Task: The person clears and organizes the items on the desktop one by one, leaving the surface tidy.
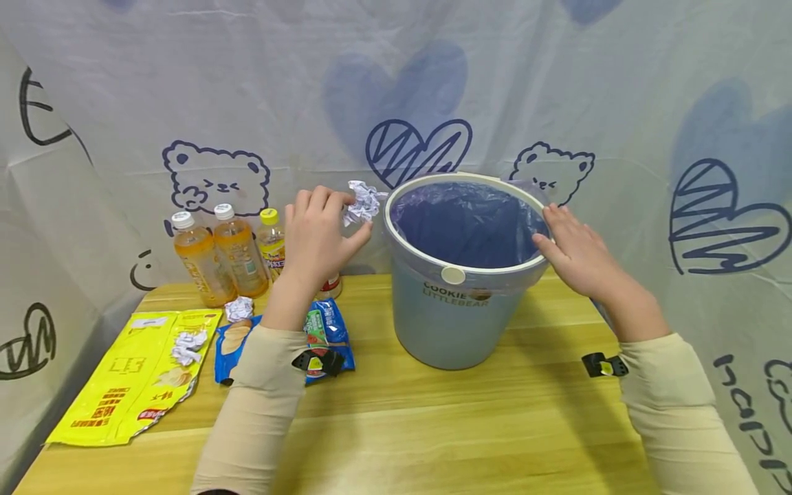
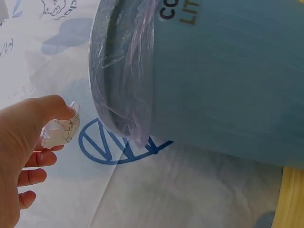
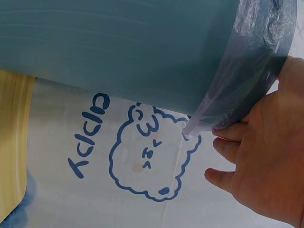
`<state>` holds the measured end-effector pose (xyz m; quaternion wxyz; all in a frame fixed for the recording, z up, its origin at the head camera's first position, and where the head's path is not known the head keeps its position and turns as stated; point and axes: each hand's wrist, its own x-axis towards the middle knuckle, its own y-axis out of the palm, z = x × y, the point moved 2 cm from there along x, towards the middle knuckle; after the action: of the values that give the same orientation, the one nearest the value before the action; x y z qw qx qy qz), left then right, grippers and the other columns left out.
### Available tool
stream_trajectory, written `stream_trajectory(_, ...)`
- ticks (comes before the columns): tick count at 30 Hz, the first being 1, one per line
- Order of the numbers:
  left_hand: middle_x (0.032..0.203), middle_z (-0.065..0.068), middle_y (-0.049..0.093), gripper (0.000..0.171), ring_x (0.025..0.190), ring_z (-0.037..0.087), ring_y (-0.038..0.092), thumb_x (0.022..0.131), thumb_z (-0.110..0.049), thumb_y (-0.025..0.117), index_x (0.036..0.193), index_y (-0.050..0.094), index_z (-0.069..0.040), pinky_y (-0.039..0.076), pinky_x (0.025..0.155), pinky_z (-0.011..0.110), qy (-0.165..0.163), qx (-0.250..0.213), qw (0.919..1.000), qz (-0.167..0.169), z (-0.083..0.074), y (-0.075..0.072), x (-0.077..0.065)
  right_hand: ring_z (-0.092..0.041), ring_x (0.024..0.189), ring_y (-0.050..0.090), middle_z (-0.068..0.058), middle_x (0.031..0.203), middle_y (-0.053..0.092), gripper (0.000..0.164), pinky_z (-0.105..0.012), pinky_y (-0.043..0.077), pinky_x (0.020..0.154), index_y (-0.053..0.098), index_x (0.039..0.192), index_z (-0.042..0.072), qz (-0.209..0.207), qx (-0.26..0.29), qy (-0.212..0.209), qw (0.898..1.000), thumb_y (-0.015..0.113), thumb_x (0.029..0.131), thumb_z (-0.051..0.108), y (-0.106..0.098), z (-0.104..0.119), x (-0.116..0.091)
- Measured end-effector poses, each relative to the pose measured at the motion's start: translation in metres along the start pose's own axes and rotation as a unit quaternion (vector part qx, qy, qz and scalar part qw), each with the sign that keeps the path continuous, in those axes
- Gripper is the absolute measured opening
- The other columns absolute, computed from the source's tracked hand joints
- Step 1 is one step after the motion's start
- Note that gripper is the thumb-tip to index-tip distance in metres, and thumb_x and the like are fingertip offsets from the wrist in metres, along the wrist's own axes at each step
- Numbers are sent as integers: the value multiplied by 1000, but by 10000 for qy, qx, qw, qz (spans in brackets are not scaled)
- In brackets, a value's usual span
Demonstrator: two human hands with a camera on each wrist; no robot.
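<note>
Landmark: a blue-grey "Cookie Littlebear" trash bin (image 1: 454,330), standing on a wooden table (image 1: 445,440), its rim lined with a translucent plastic bag (image 1: 470,213).

Hands apart, one either side of the bin. Left hand (image 1: 318,234) pinches a crumpled paper ball (image 1: 365,204) between thumb and fingers, just left of the bin's rim, outside the opening. Right hand (image 1: 581,258) touches the rim's right side, fingers extended along the liner.

Left of the bin: blue snack packet (image 1: 334,323), partly covered by the left sleeve (image 1: 254,405). Farther left, a flattened yellow chip bag (image 1: 117,378) with a second paper ball (image 1: 188,347) on it; a third paper ball (image 1: 238,309) near the bottles.

Bottles, left of the bin towards the back: two white-capped bottles (image 1: 241,254), one yellow-capped bottle (image 1: 272,240), another mostly hidden behind the left hand.

Behind the bin, a printed cloth (image 1: 278,82) with hearts and bears.
</note>
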<state>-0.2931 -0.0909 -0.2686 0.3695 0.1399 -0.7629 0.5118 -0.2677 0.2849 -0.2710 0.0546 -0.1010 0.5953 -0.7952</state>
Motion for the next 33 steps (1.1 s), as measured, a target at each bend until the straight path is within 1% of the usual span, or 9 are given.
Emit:
stream_trajectory(6,113,9,61,44,104,31,49,86,-47,65,115,65,-13,38,83,46,-31,-61,9997,215,-8,6,12,-38,152,-5,-18,164,-3,72,-62,2,118,2,156,2,6,18,-20,10000,20,104,50,1,-1,-1)
stream_trajectory(12,116,8,60,44,107,30,49,87,-47,65,116,65,-15,38,83,46,40,-118,9993,359,-20,11,23,-39,151,-4,-18,163,-3,72,-63,2,118,2,156,2,-14,61,-49,10000,19,104,50,2,-2,-1)
stream_trajectory(19,116,7,60,44,106,29,49,86,-47,65,116,65,-15,39,84,45,2,-100,9982,586,-32,18,35,-40,151,-3,-19,163,-3,72,-62,2,118,3,155,1,-42,82,-56,9999,19,104,49,3,-3,-2)
stream_trajectory(25,117,7,59,43,109,29,49,88,-47,63,117,63,-16,40,85,44,48,-118,9968,787,-38,28,44,-39,151,-4,-20,163,-1,73,-62,2,118,3,155,1,-100,95,-31,9999,20,104,49,2,-2,-2)
stream_trajectory(31,119,6,59,41,108,28,49,89,-46,62,119,63,-17,40,83,43,70,-100,9964,837,-39,36,53,-39,152,-4,-19,163,-1,73,-62,2,118,4,156,1,-110,170,-64,9998,21,104,50,1,-1,0)
stream_trajectory(33,120,5,59,42,109,28,49,89,-46,61,121,62,-18,40,84,43,48,-113,9958,904,-39,39,56,-39,152,-4,-19,163,0,73,-62,2,118,5,156,1,-133,174,-66,9997,21,104,50,1,-1,1)
